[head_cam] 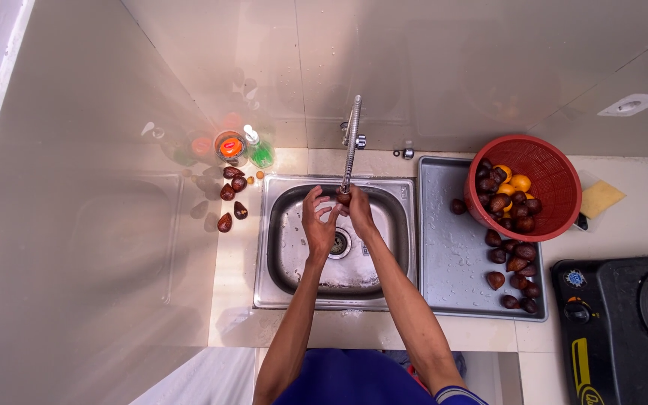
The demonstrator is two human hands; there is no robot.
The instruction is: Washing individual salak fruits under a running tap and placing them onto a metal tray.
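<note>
Both my hands are over the steel sink [279, 255], right under the spout of the faucet [351, 142]. My right hand [360, 212] grips a small dark brown scaly fruit [344, 198] at the spout's tip. My left hand [319, 223] is beside it with fingers spread, touching the fruit and the right hand. Water is hard to make out. A red basket [553, 176] lies tipped on the drainboard [444, 247], spilling brown scaly fruits [515, 262] and a few orange fruits [515, 180].
Several more brown fruits [232, 196] lie on the counter left of the sink, near a green soap bottle [260, 150] and an orange-lidded jar [230, 147]. A yellow sponge [601, 198] sits right of the basket. A black gas stove [628, 322] fills the lower right.
</note>
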